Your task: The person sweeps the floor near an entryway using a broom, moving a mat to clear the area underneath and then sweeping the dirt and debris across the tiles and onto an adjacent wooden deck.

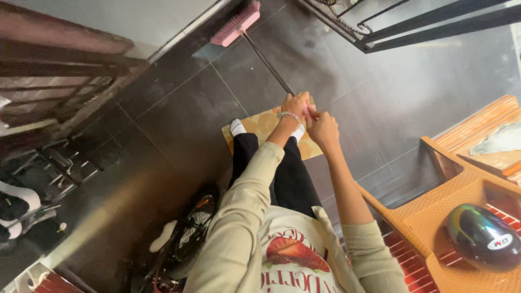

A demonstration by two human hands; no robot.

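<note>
**Gripping a broom handle, both hands**

Standing on a small yellow mat laid on dark floor tiles, feet in white socks. Left hand is clenched round the top of the thin dark broom handle; right hand is wrapped round it just beside and nearer the body, touching the left. Bracelet on the left wrist. The handle slants away to a pink broom head resting on the tiles near the wall. To the right, an orange plastic chair carries a glossy dark helmet. Lower left, a bicycle wheel.
</note>
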